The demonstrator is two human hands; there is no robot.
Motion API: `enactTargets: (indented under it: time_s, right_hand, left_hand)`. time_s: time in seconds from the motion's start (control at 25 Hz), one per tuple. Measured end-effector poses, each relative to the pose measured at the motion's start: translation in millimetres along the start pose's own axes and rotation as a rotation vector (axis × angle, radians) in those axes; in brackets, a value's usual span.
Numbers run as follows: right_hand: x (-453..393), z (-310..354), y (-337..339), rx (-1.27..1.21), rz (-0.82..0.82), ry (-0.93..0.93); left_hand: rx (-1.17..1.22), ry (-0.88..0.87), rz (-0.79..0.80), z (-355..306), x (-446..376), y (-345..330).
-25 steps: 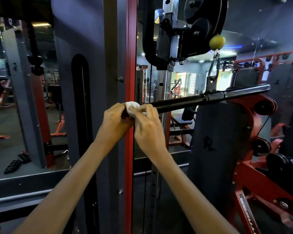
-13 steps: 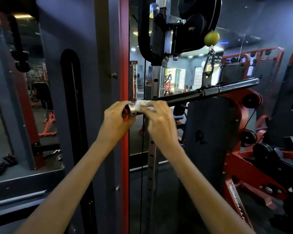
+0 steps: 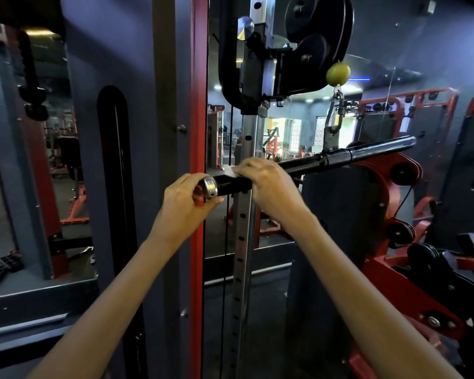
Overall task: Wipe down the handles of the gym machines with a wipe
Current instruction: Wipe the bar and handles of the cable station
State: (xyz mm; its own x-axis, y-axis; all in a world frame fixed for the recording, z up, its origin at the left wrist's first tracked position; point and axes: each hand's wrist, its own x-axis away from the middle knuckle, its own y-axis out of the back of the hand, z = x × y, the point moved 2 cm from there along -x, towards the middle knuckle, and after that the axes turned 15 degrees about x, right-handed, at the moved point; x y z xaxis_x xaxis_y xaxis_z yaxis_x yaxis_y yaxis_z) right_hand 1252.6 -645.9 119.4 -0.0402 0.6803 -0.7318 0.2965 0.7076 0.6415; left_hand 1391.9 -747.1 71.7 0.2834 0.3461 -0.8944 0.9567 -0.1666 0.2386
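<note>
A black straight bar handle (image 3: 307, 164) hangs from a carabiner (image 3: 334, 116) on the cable machine and slopes up to the right. Its near end has a silver cap (image 3: 210, 187). My left hand (image 3: 188, 199) grips that capped end from below. My right hand (image 3: 268, 181) is wrapped over the bar just right of the cap, pressing a white wipe (image 3: 230, 170) against it. Only a small edge of the wipe shows at my fingers.
A red and grey upright frame (image 3: 199, 105) stands right behind my hands, with a perforated steel post (image 3: 241, 255) beside it. The black pulley housing (image 3: 298, 50) and a green ball stopper (image 3: 338, 73) hang above. A red machine (image 3: 394, 283) fills the lower right.
My right hand has slid the wipe to the right along the bar, away from the end. The silver cap and a stretch of black grip are now uncovered. My left hand stayed on the end.
</note>
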Motion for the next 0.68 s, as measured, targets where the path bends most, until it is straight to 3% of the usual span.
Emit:
enactTargets:
  time_s: [0.12,0.24,0.4,0.56,0.68]
  right_hand:
    - [6.5,-48.2,-0.2,0.075,0.007,-0.182]
    - [7.2,-45.3,-4.7,0.03,0.002,-0.154]
    - [11.9,-54.3,-5.6,0.005,-0.032,0.002]
    - [23.8,-136.4,-7.9,0.097,-0.107,-0.18]
    - [26.5,-151.9,-10.5,0.115,-0.178,-0.25]
  left_hand:
    - [-0.081,0.062,0.055,-9.7,-0.1,1.3]
    - [-0.349,0.156,0.206,-33.1,-11.9,-5.9]
    - [-0.512,0.011,0.261,-69.9,-33.6,-35.7]
    - [-0.557,-0.025,0.335,-74.0,-42.4,-67.4]
    - [-0.616,-0.007,0.346,-68.2,-49.8,-88.6]
